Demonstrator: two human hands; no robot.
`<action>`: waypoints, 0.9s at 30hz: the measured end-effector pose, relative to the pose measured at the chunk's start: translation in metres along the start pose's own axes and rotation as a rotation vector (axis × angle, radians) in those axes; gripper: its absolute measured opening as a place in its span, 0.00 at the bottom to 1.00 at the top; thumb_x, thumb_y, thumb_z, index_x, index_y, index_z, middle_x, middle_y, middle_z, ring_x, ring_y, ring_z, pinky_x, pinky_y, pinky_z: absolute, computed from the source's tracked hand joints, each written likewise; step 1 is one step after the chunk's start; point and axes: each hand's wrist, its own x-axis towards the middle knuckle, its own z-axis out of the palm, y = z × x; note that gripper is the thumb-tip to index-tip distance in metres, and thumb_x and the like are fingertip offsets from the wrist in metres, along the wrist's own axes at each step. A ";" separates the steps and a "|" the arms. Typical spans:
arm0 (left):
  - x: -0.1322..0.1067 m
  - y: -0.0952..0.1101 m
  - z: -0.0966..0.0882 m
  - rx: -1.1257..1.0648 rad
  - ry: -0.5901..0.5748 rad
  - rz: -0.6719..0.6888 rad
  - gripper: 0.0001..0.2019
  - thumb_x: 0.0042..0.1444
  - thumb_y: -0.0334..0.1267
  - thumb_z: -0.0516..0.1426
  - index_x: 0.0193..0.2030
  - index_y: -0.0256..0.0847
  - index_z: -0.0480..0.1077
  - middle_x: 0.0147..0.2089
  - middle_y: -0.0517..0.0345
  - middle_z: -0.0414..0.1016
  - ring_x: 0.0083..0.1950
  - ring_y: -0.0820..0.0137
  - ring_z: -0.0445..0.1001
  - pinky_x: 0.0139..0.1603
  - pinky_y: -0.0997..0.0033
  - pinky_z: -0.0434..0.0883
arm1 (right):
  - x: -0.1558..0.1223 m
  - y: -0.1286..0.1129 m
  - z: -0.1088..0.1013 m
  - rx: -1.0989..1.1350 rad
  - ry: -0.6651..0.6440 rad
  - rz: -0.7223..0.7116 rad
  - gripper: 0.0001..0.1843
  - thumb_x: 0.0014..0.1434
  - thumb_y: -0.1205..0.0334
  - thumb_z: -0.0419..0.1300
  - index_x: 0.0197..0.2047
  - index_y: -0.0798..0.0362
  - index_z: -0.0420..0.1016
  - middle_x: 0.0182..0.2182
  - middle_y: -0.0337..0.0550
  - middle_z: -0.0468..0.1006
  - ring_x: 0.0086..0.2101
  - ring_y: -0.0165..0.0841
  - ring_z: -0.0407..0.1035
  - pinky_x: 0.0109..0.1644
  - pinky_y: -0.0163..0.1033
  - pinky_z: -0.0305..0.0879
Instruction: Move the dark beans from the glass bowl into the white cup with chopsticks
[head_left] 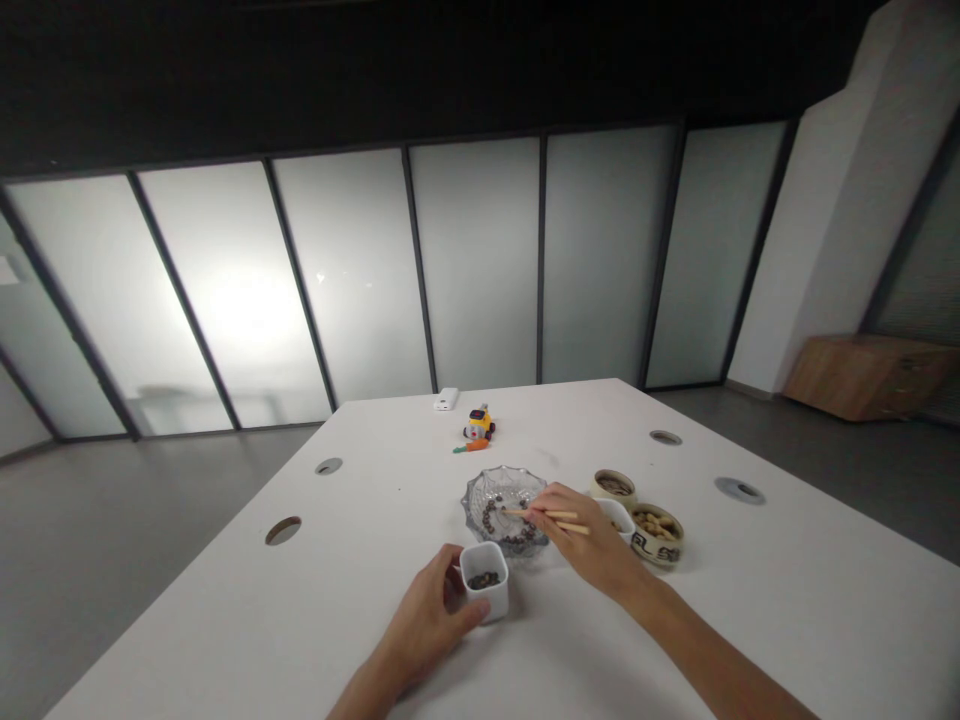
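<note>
A pair of wooden chopsticks lies just below the middle of the frame, pinched in the fingers of the right hand, the tips reaching left over a clear glass dish. Dark beads or beans sit along the near inside of that dish; whether a piece is caught between the tips is too small to tell. The pieces look small, hard and light, so they would likely slip easily; a squeeze across the middle of 1 piece seems the surest hold, and the glass dish looks fragile and smooth.

Directly below the dish stands a small white square cup with a few dark pieces in it. The left hand wraps its side, thumb in front and fingers curled behind, steadying it on the white table.

To the right of the dish stand 3 small round bowls: 1 cream bowl with dark contents, a white 1 partly hidden behind the right hand, and a patterned bowl of pale nuts.

Farther up the table lie a small yellow toy, an orange piece like a carrot and a white box.
</note>
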 end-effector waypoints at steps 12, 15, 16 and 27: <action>0.000 -0.003 0.000 0.030 -0.007 -0.002 0.18 0.55 0.42 0.62 0.51 0.41 0.72 0.43 0.56 0.78 0.42 0.62 0.72 0.45 0.69 0.66 | -0.005 0.006 0.007 0.094 0.096 0.039 0.19 0.73 0.46 0.60 0.38 0.49 0.82 0.37 0.45 0.81 0.38 0.40 0.77 0.43 0.42 0.75; 0.000 -0.003 0.000 0.025 -0.008 0.009 0.18 0.56 0.43 0.63 0.51 0.40 0.72 0.43 0.56 0.78 0.43 0.62 0.72 0.45 0.68 0.66 | -0.007 0.012 0.011 0.093 0.062 0.026 0.17 0.74 0.48 0.60 0.38 0.49 0.82 0.37 0.44 0.81 0.38 0.39 0.77 0.44 0.42 0.75; 0.000 -0.003 0.000 0.028 -0.006 0.008 0.18 0.56 0.43 0.63 0.51 0.40 0.72 0.44 0.55 0.78 0.43 0.62 0.72 0.45 0.68 0.66 | -0.008 0.014 0.012 0.089 0.042 0.021 0.17 0.74 0.49 0.59 0.37 0.48 0.82 0.36 0.43 0.81 0.38 0.39 0.76 0.43 0.42 0.75; -0.001 0.000 -0.001 0.022 0.002 -0.001 0.18 0.55 0.42 0.63 0.52 0.41 0.72 0.43 0.56 0.78 0.42 0.62 0.71 0.44 0.68 0.66 | -0.011 0.008 0.014 0.044 -0.022 -0.028 0.18 0.75 0.49 0.57 0.35 0.43 0.80 0.35 0.44 0.79 0.35 0.43 0.76 0.40 0.45 0.75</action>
